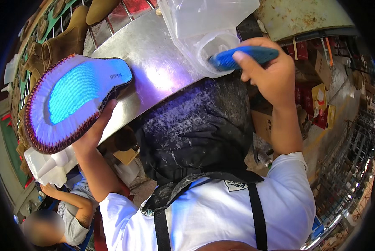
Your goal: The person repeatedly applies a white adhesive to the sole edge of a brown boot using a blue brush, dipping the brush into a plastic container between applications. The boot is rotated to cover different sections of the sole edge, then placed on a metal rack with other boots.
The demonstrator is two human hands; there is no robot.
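My left hand (96,127) grips a shoe upper (37,113) by its edge, sole side up, over the left end of the metal table. Stitching runs around its rim, and its pale bottom glows blue-violet under the light. On the right, my right hand (275,69) is closed around a blue brush (252,55), thumb along its handle. The brush's dark bristle end is at the mouth of a round translucent cup (202,62); whether it touches the contents is unclear. That cup adjoins a larger clear plastic container (210,19).
Brown boots (68,39) stand on a rack at the far left. The shiny metal table (143,83) curves in front of my black apron (187,125). A white plastic jug (53,165) and a co-worker's arm (76,205) are at lower left. Boxes (317,69) stack up at right.
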